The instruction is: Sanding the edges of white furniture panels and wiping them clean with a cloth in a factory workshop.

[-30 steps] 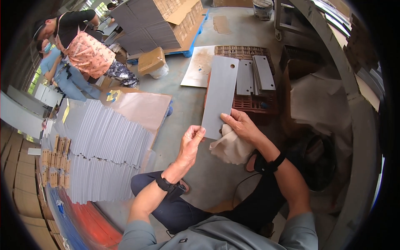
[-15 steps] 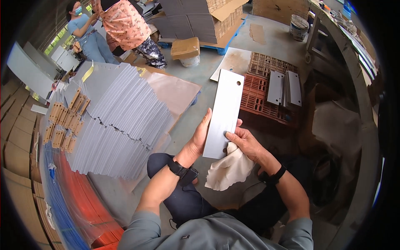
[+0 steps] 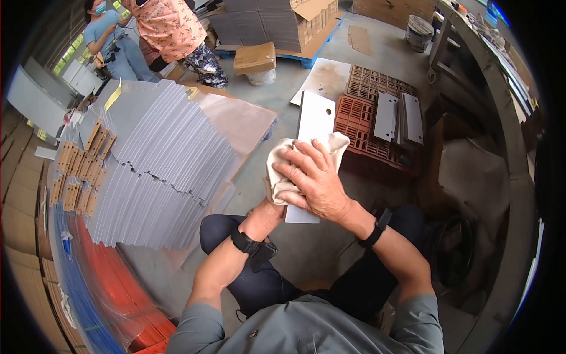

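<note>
A long white panel (image 3: 315, 118) with a round hole near its far end slants away in front of me. My left hand (image 3: 269, 213) is closed round its left edge, with the fingers mostly hidden behind the panel and under the cloth. On the panel's upper face, a cream cloth (image 3: 338, 146) lies bunched under my right hand (image 3: 319, 182). The right fingers press over the cloth and hold it against the middle of the panel. The panel's near end shows below the right hand.
Grey panels (image 3: 171, 130) stand in a big stack at the left, beside small wooden pieces (image 3: 91, 159). White drilled panels (image 3: 386, 115) rest on a red-brown plastic crate (image 3: 355, 115). A workbench leg (image 3: 439, 44) rises at the right. Two people stand at the far left.
My right hand has brought the cloth from below the panel's near end up onto its face, and now covers the middle. The left hand still grips the left edge.
</note>
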Tool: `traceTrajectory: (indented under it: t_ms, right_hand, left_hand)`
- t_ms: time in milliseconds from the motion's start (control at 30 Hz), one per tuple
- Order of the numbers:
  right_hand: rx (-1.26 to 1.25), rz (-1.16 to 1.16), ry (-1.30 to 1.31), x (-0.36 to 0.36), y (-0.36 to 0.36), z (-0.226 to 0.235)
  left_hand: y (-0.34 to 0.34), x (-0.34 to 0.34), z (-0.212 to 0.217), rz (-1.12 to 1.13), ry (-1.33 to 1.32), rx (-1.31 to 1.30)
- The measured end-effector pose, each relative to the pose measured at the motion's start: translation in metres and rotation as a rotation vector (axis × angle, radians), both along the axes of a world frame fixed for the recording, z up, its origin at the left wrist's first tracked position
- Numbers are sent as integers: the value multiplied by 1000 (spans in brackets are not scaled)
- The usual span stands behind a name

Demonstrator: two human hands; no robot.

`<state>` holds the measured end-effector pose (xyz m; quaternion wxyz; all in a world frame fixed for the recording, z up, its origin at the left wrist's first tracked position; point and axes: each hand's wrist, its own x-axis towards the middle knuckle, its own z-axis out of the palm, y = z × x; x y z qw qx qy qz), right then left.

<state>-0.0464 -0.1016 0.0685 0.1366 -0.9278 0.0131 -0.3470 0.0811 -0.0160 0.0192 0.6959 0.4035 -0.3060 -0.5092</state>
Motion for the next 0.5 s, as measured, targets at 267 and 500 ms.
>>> traceTrajectory:
  t_ms: [267,500]
  right_hand:
    - [426,-254,-186,29,-115,11]
    - [1012,-427,-289,2,-203,-26]
  left_hand:
    - [20,-17,28,-301,178,181]
    - [25,-13,31,-302,189,85]
